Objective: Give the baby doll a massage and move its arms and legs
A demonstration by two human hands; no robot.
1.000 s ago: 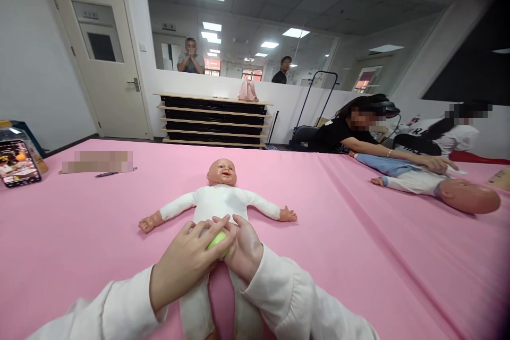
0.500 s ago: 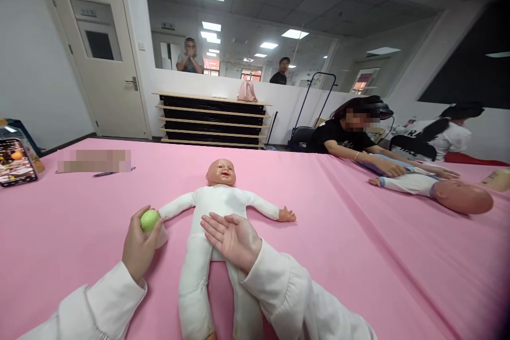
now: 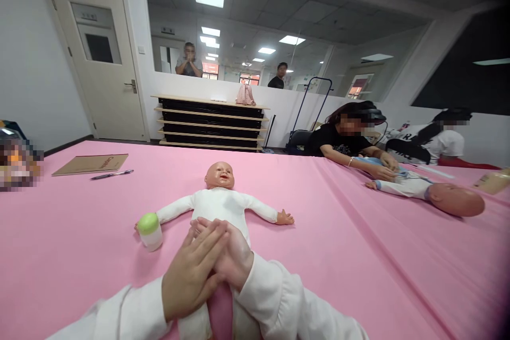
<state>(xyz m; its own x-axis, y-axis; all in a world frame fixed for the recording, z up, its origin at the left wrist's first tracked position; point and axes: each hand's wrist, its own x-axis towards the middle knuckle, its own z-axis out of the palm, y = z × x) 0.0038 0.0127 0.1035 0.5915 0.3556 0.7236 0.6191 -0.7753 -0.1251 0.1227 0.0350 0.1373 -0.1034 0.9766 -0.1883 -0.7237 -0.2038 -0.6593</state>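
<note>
My left hand (image 3: pixel 195 271) lies with its fingers stretched out across the palm of my right hand (image 3: pixel 235 257), which faces up. Neither hand holds anything that I can see. Both are over the lower body of a baby doll (image 3: pixel 219 202) with a white cloth body, lying on its back with arms spread. The hands hide its hips and part of its legs. Left of my hands, a small container with a green lid (image 3: pixel 150 231) stands upright by the doll's hand on that side.
A pink cloth (image 3: pixel 99 223) covers the table. A notebook (image 3: pixel 91 164) and a pen (image 3: pixel 112 175) lie at the far left. On the right, a co-worker (image 3: pixel 350 138) handles another doll (image 3: pixel 454 199). A beige bottle (image 3: pixel 494 180) lies near that doll's head.
My left hand has let go of the green-lidded container, which now stands on the cloth. It has moved right onto my right palm.
</note>
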